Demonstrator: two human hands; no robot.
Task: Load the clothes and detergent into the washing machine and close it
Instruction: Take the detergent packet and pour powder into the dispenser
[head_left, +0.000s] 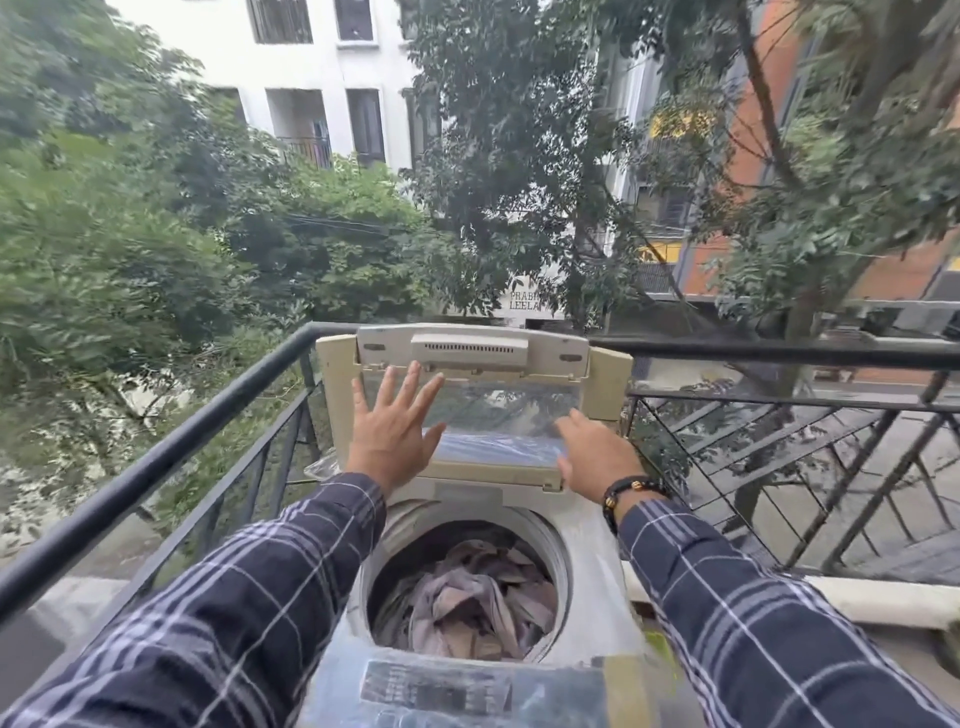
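A top-loading washing machine (587, 525) stands in front of me on a balcony. Its drum holds a heap of pale purple and beige clothes (475, 597). The folding lid (498, 410) is raised, with a clear window in a cream frame. My left hand (395, 426) is spread flat with fingers apart against the lid's left side. My right hand (592, 452) rests on the lid's lower right corner, fingers curled over the edge. The control panel (452, 686) lies at the near edge under plastic film. No detergent container is in view.
A black metal railing (208, 421) runs around the balcony on the left and behind the machine. A low ledge (857, 603) sits to the right. Trees and buildings lie beyond.
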